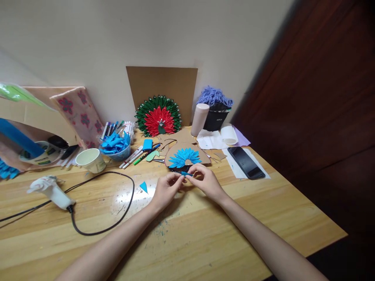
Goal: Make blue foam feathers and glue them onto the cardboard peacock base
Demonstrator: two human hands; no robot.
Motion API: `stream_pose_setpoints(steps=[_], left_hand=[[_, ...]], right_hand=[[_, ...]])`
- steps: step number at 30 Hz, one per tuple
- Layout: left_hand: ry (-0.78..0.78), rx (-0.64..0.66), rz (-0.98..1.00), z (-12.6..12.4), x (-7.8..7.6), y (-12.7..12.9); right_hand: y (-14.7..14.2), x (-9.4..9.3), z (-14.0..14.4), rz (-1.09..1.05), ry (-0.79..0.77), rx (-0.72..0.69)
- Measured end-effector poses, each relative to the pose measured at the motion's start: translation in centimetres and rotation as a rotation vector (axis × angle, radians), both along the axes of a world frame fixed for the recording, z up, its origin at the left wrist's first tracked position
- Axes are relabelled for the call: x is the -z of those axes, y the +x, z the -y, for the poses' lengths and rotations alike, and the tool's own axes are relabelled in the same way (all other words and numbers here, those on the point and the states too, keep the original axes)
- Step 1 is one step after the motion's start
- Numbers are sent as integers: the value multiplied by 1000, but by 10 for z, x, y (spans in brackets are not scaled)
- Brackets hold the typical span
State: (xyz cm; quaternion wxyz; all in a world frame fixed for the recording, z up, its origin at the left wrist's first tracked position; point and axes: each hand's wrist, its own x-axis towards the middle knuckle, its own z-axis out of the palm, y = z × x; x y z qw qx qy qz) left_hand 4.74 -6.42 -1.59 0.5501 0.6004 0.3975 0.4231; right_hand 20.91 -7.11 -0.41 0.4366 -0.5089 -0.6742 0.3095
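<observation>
Between the fingertips of my left hand (167, 190) and my right hand (207, 181) is a small blue piece (186, 173), pinched from both sides. Whether it is paper or fabric I cannot tell. Just beyond my fingers lies a rounded piece of cardboard (206, 158) with a fan of blue petals (185, 157) on it. A loose blue piece (143, 187) rests on the table to the left of my left hand. Partly hidden behind my fingers, something dark sits under the cardboard's front edge.
At left lie a white glue gun (54, 192) with a looping black cord (133, 195), a paper cup (91, 160) and a bowl of blue pieces (117, 150). Markers (131, 157) and a red-green fan decoration (159, 117) stand farther back. A phone (246, 162) lies right.
</observation>
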Motion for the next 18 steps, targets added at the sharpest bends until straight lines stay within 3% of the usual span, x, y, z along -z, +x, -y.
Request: stream_pose_setpoints(steps=[5,11,18], left_hand=[[39,-46,-64,-2,-1,-1],[-13,-60,-11,-7,0,-4],[-88,17,53,-9,3,-4]], right_hand=[[1,-3,2,61,82,-17],[-3,-9,8,253,435,-62],[-3,-1,7,403,485,-56]])
